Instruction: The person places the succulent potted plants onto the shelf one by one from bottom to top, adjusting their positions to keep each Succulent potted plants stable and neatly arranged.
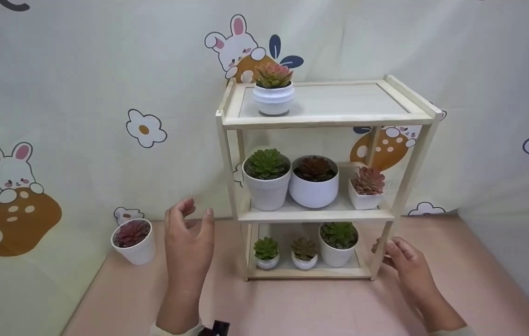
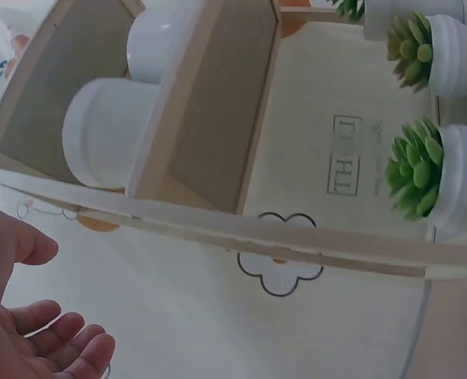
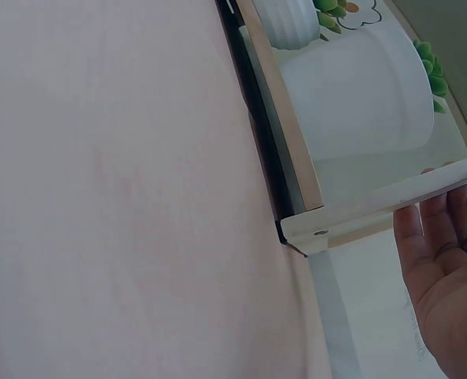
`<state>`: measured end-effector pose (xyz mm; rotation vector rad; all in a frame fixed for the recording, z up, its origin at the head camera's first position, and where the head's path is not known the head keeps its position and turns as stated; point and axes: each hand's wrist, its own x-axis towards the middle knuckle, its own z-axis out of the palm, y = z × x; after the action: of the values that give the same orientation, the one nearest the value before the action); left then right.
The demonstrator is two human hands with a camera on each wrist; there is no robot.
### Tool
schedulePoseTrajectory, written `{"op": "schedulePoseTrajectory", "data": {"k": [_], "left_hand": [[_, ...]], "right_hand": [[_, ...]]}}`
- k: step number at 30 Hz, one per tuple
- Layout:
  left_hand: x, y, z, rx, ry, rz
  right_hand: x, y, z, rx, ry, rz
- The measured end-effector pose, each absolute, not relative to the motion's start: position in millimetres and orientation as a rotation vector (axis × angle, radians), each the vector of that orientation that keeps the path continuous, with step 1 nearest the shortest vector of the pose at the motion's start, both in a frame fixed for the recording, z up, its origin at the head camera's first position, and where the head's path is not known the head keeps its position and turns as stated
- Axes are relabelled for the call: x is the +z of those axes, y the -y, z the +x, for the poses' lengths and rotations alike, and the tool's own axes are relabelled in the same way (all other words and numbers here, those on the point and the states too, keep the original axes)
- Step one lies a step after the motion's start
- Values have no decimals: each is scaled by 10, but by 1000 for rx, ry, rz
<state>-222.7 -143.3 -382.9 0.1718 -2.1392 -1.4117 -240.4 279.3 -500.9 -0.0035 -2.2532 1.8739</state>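
Observation:
A three-tier wooden shelf (image 1: 316,216) stands upright, holding potted succulents on every tier. My right hand (image 1: 411,266) holds its right front post low down; in the right wrist view the fingers (image 3: 446,245) reach past the post's edge. My left hand (image 1: 190,242) is in the air left of the shelf, thumb and fingers apart, nothing between them. Up top is a pink-green succulent in a white pot (image 1: 274,99). The middle tier bears a green succulent (image 1: 267,164), a dark red one (image 1: 315,169) and a pink one (image 1: 369,180). Three small pots, including a brownish succulent (image 1: 304,248), occupy the bottom tier.
A red succulent in a white pot (image 1: 137,247) stands on the pink tabletop (image 1: 311,308), left of my left hand. Behind the shelf hangs a pale cloth (image 1: 82,70) printed with rabbits and flowers. It also covers both sides.

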Motion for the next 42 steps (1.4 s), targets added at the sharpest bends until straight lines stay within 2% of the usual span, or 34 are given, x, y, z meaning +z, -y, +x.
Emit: {"op": "schedulePoseTrajectory", "data": {"k": [14, 23, 35, 42], "left_hand": [[-4187, 2179, -2520, -1473, 1969, 414], [-4534, 2635, -2591, -1426, 1794, 549], [-4819, 2913, -2704, -1506, 1833, 750], [-4991, 2945, -2737, -1662, 1817, 742]], "right_hand": [[-4984, -2807, -2403, 1877, 2287, -24], [-4989, -2800, -2412, 1874, 2289, -21], [-5006, -2809, -2411, 1880, 2268, -21], [-5011, -2806, -2416, 1892, 2258, -41]]}}
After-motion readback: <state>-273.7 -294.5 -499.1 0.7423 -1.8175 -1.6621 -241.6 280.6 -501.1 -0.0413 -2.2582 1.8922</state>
